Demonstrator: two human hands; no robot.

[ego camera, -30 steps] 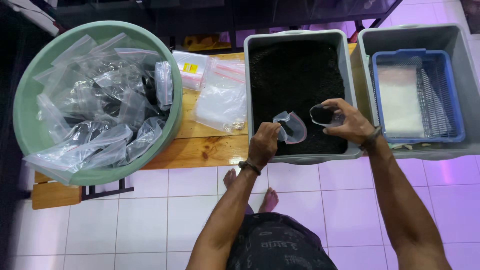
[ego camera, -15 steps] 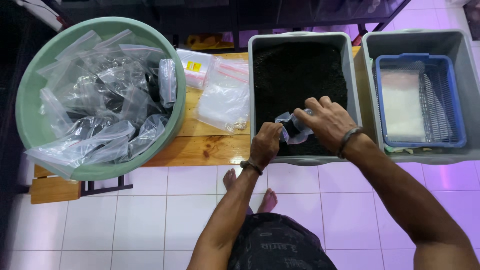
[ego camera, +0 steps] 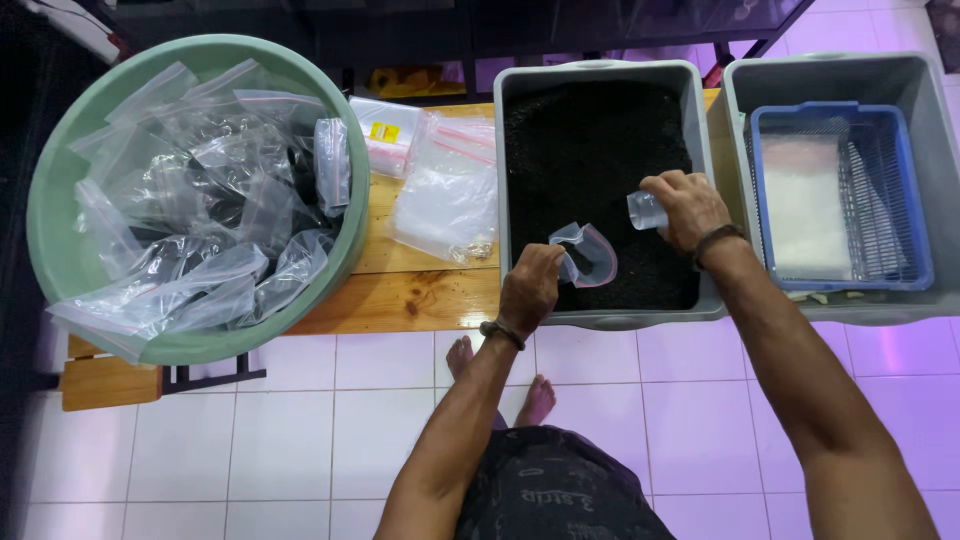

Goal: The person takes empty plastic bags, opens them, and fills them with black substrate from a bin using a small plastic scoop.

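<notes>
My left hand (ego camera: 530,288) pinches a small clear zip bag (ego camera: 586,256) by its rim and holds it open over the near edge of a grey tub (ego camera: 596,72). The tub is filled with dark soil (ego camera: 590,150). My right hand (ego camera: 688,208) grips a small clear plastic cup (ego camera: 645,210), tilted on its side just above the soil, a short way right of the bag. Cup and bag are apart.
A green basin (ego camera: 60,230) at the left holds several filled clear bags. A stack of flat empty zip bags (ego camera: 445,190) lies on the wooden bench (ego camera: 410,300). At the right a second grey tub (ego camera: 740,90) holds a blue basket (ego camera: 905,190). White floor tiles lie below.
My right hand came together with the left at the bag, then drew away to the right with the cup, out over the soil. My left hand kept the bag open.
</notes>
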